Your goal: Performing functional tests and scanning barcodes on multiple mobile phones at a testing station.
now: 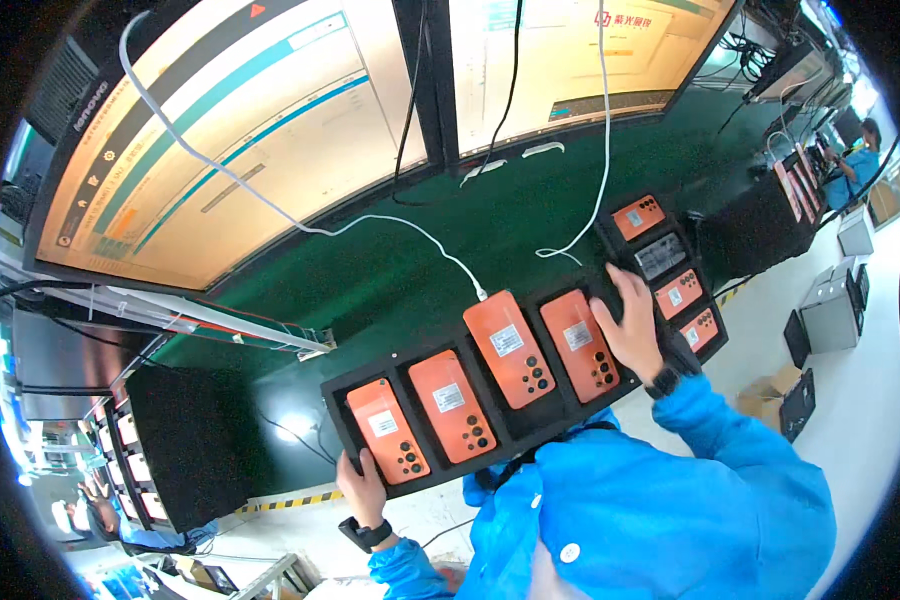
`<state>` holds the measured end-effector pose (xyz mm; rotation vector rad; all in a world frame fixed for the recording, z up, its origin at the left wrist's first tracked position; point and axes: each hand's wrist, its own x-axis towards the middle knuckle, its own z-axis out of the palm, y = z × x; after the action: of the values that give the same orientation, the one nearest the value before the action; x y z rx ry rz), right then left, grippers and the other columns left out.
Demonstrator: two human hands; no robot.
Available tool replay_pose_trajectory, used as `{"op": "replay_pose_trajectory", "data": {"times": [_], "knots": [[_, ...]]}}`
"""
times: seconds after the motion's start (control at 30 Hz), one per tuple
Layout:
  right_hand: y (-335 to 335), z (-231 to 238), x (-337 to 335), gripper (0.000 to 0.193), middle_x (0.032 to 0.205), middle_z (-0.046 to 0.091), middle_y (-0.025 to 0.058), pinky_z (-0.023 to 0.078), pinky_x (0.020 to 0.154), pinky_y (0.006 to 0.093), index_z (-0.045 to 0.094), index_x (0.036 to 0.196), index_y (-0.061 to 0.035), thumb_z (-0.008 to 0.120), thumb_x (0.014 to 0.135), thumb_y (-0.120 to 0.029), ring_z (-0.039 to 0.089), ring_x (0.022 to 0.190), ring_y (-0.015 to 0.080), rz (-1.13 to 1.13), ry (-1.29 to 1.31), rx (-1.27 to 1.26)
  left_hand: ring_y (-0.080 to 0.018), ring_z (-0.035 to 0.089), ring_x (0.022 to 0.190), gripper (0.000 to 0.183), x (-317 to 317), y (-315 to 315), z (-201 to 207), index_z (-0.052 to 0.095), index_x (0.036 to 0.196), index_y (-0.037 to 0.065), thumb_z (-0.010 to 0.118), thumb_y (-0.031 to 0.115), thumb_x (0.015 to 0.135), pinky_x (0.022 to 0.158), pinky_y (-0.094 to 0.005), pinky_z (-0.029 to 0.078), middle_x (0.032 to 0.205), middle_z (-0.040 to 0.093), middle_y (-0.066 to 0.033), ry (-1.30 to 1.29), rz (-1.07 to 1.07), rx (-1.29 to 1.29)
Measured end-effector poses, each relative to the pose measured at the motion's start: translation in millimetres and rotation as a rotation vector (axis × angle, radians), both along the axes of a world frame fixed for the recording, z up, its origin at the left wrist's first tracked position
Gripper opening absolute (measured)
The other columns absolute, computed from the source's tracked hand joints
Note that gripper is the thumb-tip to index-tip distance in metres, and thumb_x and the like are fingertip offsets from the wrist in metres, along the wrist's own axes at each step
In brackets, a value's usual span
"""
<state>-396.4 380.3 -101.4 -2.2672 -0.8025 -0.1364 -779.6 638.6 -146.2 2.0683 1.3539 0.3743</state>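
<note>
At the near left corner of the black tray [518, 428], the left hand [361, 488] has its thumb and fingers bent against the edge, though how firmly they close on it I cannot tell. Over the tray's right end lies the right hand [630, 325], palm down and unclenched, thumb and fingers parted, the thumb beside the phone in the last slot. Both wrists carry black bands and blue sleeves. Within the tray sit four orange phones, backs up, each with a white label and dark camera rings: the leftmost phone [388, 435], the second phone [453, 408], the third phone [515, 375] and the rightmost phone [582, 365]. The third pokes past the tray's far edge, a white cable [435, 240] at its upper end. Beyond the tray's far right corner, a second black tray [686, 250] bears three more orange phones and one greyish slot, its contents unclear. Behind the tray stretches the green table [510, 215], a loose white lead [604, 150] curling onto it below two lit monitors, the left monitor [250, 150] and the right monitor [570, 75]. Well right of the tray, a co-worker [855, 168] in blue appears.
</note>
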Motion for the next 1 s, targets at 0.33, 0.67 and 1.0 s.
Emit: {"op": "replay_pose_trajectory", "data": {"times": [0.33, 0.67, 1.0], "knots": [[11.3, -19.4, -62.3, 0.059, 0.119, 0.062, 0.0229, 0.048, 0.095, 0.0410, 0.054, 0.130, 0.0020, 0.073, 0.082, -0.027, 0.062, 0.107, 0.0332, 0.281, 0.349, 0.082, -0.0419, 0.057, 0.102, 0.049, -91.7, 85.2, -28.6, 0.052, 0.127, -0.007, 0.055, 0.032, 0.098, 0.092, -0.0456, 0.043, 0.109, 0.061, -0.0305, 0.108, 0.119, 0.116], [-78.3, -177.4, 84.3, 0.045, 0.107, 0.066, 0.0144, 0.050, 0.082, 0.0359, 0.056, 0.120, -0.0017, 0.068, 0.084, -0.026, 0.064, 0.095, 0.0257, -0.294, 0.458, 0.065, -0.0233, 0.061, 0.103, 0.033, 31.7, 9.5, 64.7, 0.056, 0.124, -0.001, 0.057, 0.018, 0.097, 0.090, -0.0358, 0.047, 0.116, 0.063, -0.0147, -0.245, 0.207, 0.365], [-69.4, -200.3, 104.6, 0.034, 0.079, 0.061, 0.0096, 0.050, 0.054, 0.0316, 0.054, 0.117, -0.0003, 0.060, 0.089, -0.019, 0.059, 0.060, 0.0182, 0.008, 1.244, 0.116, -0.0302, 0.043, 0.122, 0.024, 304.0, -122.1, 36.6, 0.065, 0.098, 0.007, 0.068, 0.020, 0.079, 0.100, -0.0509, 0.032, 0.105, 0.054, -0.0093, 0.056, -0.804, 0.528]]}}
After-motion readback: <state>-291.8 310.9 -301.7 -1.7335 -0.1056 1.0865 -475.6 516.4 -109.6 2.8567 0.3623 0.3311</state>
